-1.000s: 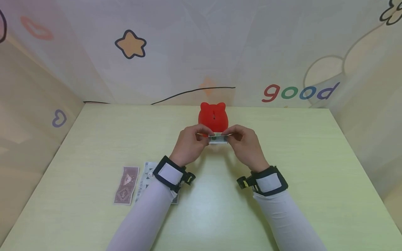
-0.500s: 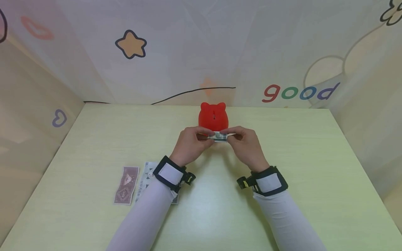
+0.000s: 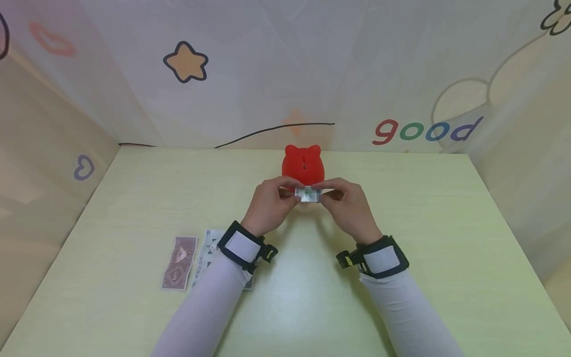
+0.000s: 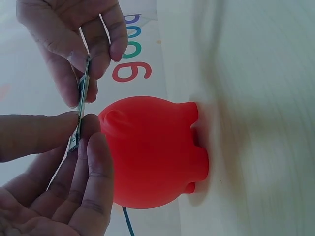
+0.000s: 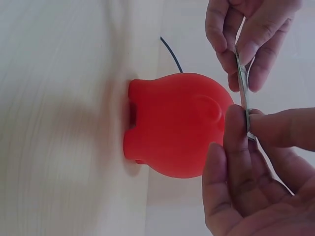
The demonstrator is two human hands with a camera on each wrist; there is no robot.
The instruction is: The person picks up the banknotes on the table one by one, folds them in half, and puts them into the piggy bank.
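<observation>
Two hands share one folded note [image 3: 308, 194]: the left hand [image 3: 269, 204] pinches one end between thumb and fingertip, and the right hand [image 3: 350, 206] pinches the other in the same way, each closed at the tips with its remaining fingers loosely bent. The note spans the short gap between the hands, held in the air above the surface [image 3: 450, 233]. Just beyond both hands a red piggy bank [image 3: 303, 171] stands upright with a narrow slot [image 3: 304, 163] in its top; whether any fingertip touches it cannot be told. Nearer the body than the left hand, and outward from it, a purplish note [image 3: 180, 263] lies flat, and beside that a pale note [image 3: 206, 254] is partly hidden by the left sleeve [image 3: 211, 302]. The step in hand looks to be folding or creasing the held paper. The next move seems to call for keeping both pinches level and pressing along the fold, so the layers do not spring apart.
</observation>
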